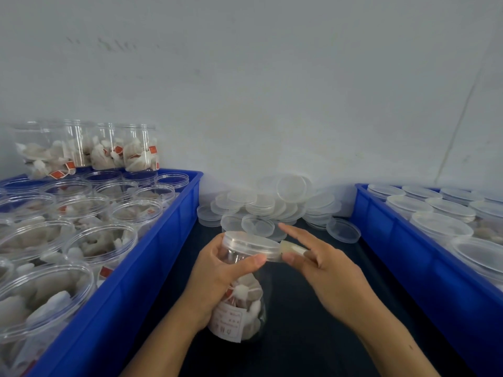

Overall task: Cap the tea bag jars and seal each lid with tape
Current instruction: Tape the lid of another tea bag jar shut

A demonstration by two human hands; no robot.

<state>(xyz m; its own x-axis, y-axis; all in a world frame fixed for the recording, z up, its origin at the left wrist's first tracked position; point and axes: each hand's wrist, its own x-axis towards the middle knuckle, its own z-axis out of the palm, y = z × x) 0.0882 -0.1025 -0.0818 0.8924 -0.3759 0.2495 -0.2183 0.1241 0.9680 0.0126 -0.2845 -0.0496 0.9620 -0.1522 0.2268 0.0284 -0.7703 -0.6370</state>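
Hands meet at one clear jar that stands on the dark table surface between two blue crates. The left hand wraps around the upper part of the jar, with the thumb lying along the rim of the lid, so this hand holds the jar firmly. The jar is already capped with its translucent lid, it contains white tea bags, and a white label is on its lower side.

The right hand is just beside the lid on the right. Its thumb and curled fingers pinch a small roll of clear tape, and the index finger is stretched out straight above it, pointing toward the pile of lids. The tape touches the edge of the lid, or is very close to it; I cannot tell which, because the picture is a little blurred there.

Behind the jar, against the white wall, lies a loose pile of spare lids. The left blue crate is full of open jars with tea bags, and some more jars are stacked at its far end. The right blue crate holds jars that have lids on.
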